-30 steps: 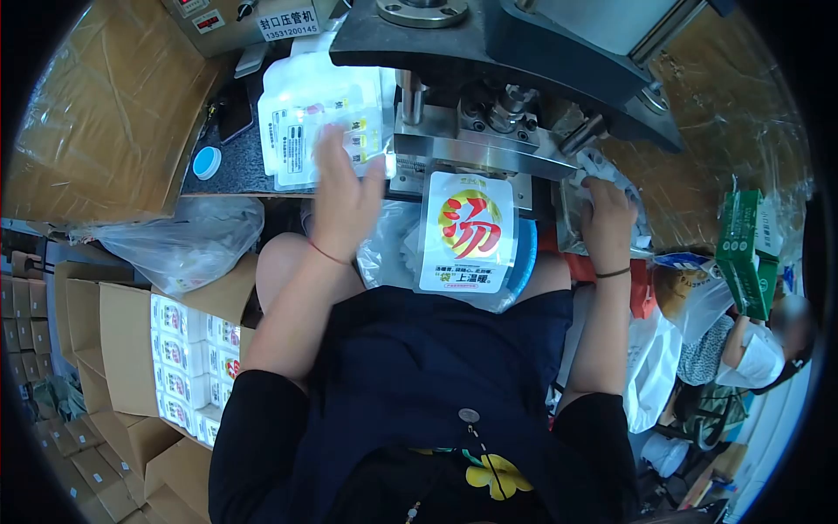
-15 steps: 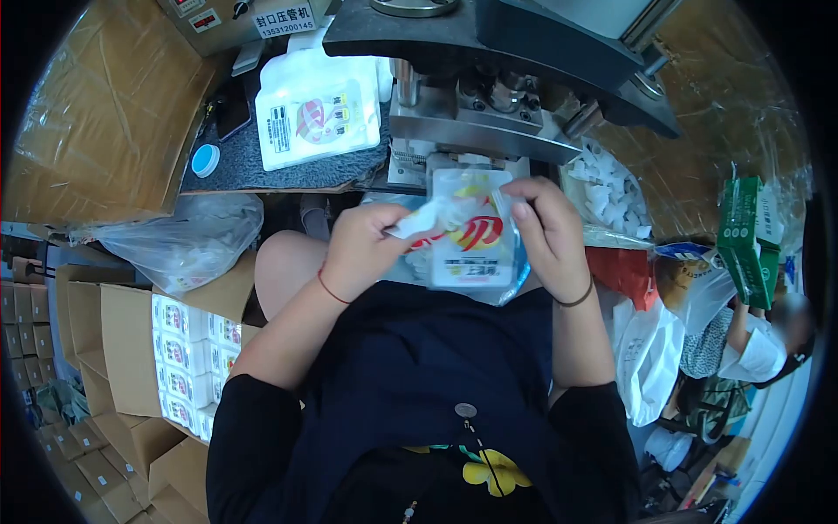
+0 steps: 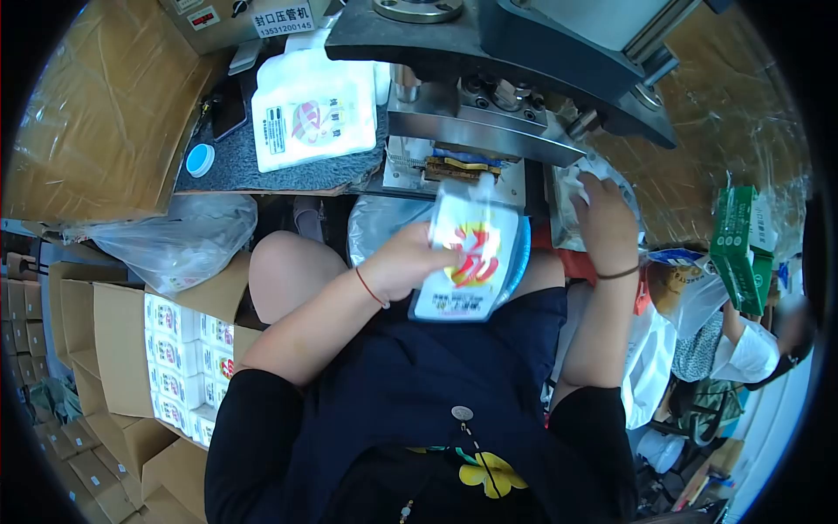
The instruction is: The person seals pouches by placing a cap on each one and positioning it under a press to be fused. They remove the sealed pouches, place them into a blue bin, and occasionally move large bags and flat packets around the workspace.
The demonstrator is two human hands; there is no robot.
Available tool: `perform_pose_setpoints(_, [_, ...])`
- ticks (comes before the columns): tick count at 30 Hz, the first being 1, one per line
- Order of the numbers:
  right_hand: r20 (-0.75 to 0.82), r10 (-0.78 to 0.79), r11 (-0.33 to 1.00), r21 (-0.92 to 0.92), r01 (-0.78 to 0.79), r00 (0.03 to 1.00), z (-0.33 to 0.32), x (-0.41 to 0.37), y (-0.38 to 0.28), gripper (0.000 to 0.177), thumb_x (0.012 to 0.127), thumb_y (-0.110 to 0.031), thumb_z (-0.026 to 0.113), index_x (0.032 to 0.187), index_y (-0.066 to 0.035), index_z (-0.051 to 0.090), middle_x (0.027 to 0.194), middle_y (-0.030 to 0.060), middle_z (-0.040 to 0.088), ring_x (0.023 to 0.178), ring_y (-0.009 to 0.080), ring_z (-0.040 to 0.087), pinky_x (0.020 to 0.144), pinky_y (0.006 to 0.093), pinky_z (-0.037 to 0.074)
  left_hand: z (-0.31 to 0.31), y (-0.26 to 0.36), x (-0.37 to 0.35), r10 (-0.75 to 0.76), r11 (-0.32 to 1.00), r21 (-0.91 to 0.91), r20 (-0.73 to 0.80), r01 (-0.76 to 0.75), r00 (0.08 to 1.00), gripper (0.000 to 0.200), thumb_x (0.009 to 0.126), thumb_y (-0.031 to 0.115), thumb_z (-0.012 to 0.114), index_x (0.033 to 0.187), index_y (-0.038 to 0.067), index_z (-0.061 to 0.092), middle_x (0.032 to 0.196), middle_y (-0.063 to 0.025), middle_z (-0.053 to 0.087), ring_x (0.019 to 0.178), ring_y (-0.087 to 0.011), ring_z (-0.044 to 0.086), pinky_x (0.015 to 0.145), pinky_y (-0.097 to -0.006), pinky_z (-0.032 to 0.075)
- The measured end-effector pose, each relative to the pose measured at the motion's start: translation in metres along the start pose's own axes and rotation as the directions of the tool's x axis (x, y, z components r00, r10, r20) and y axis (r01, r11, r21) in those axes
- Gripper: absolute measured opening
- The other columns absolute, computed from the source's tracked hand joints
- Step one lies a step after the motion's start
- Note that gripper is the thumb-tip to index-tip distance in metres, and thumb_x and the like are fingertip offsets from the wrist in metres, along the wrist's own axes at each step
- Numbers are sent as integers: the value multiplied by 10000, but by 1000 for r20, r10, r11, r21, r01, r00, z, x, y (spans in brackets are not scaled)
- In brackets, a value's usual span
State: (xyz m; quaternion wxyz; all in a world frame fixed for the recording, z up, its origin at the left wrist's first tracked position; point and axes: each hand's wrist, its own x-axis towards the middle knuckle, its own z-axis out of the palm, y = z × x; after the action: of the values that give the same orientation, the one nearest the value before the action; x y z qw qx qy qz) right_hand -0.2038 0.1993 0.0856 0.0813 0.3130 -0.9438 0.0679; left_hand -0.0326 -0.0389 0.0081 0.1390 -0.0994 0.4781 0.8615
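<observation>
My left hand (image 3: pixel 403 259) grips a white spouted pouch (image 3: pixel 470 253) with a red and yellow print, held tilted just below the metal sealing head (image 3: pixel 476 131) of the press machine. My right hand (image 3: pixel 602 218) reaches to the right into a container of small white caps (image 3: pixel 572 179), fingers curled among them; whether it holds one is hidden. A stack of finished white pouches (image 3: pixel 314 109) lies on the grey mat (image 3: pixel 236 162) at the upper left.
A blue cap (image 3: pixel 199 159) lies on the mat. A clear plastic bag (image 3: pixel 166 240) and an open carton of white boxes (image 3: pixel 188 358) sit at my left. Another person in white (image 3: pixel 742 349) holds green boxes (image 3: pixel 738 249) at right. Cardboard sheets flank the machine.
Both hands were on the pouch half a second ago. My right hand has left it and gone right to the caps, while my left hand alone keeps the pouch, now tilted.
</observation>
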Motion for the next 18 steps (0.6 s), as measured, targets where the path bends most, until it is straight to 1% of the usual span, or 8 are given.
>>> perform_pose_setpoints(2, [150, 149, 978, -165, -124, 977, 11, 0, 28, 272, 886, -145, 685, 1157, -130, 668, 1028, 187, 645, 1005, 411, 650, 827, 481, 523, -13, 16, 12, 14, 998, -58, -31, -16, 999, 332, 913, 25, 668, 1238, -41, 646, 1154, -110, 718, 1011, -175, 700, 911, -341, 557])
perform_pose_setpoints(6, [152, 24, 999, 17, -27, 988, 30, 6, 36, 284, 851, -119, 705, 1130, -123, 654, 1052, 185, 632, 1012, 413, 643, 858, 487, 520, -22, 20, 24, 25, 996, -87, -57, -30, 998, 421, 943, 104, 684, 1318, -53, 576, 1205, -139, 697, 993, -194, 709, 875, -330, 569])
perform_pose_setpoints(8, [30, 5, 994, 106, -8, 1000, 37, 4, 40, 289, 859, -108, 694, 1142, -91, 641, 1078, 198, 638, 1029, 422, 637, 868, 495, 514, -44, 30, 23, 345, 906, 366, -355, -210, 869, 486, 969, 170, 669, 1371, -58, 519, 1292, -195, 642, 1095, -255, 678, 936, -368, 546])
perform_pose_setpoints(9, [-22, 4, 989, 149, -1, 1000, 44, -1, 45, 293, 862, -103, 689, 1148, -76, 634, 1091, 204, 641, 1038, 426, 634, 873, 498, 511, -59, 36, 20, 515, 786, 579, -424, -214, 745, 522, 981, 203, 662, 1397, -61, 490, 1335, -223, 614, 1146, -285, 662, 966, -387, 535])
perform_pose_setpoints(11, [-137, -11, 978, 204, 39, 990, 54, -5, 56, 316, 885, -72, 660, 1190, -24, 593, 1174, 222, 645, 1051, 432, 627, 884, 485, 505, -89, 72, 7, 942, -83, 994, 56, 71, 331, 612, 977, 294, 653, 1438, -50, 442, 1461, -290, 481, 1330, -388, 520, 1054, -461, 460])
perform_pose_setpoints(13, [-157, -44, 974, 214, 77, 987, 50, -7, 58, 340, 889, -56, 656, 1216, -10, 575, 1183, 225, 649, 1064, 436, 622, 896, 470, 505, -119, 68, -2, 775, -369, 831, 27, 417, 631, 578, 997, 207, 603, 1496, 1, 395, 1589, -292, 291, 1452, -429, 342, 1119, -550, 364])
perform_pose_setpoints(17, [-212, 51, 955, 295, 14, 976, 32, -19, 46, 314, 892, 1, 642, 1198, 6, 571, 1124, 209, 653, 1001, 405, 660, 844, 434, 540, -112, 39, -35, 652, -466, 874, 238, 134, 720, 402, 965, 166, 610, 1345, 37, 597, 1382, -232, 581, 1263, -403, 569, 993, -496, 463])
perform_pose_setpoints(18, [-189, 109, 933, 358, -35, 976, 25, -21, 38, 300, 899, 3, 644, 1190, 7, 570, 1109, 201, 657, 988, 387, 675, 830, 417, 547, -109, 35, -42, 724, -306, 945, 153, 114, 673, 370, 953, 151, 623, 1305, 35, 623, 1309, -212, 623, 1181, -369, 613, 946, -463, 485])
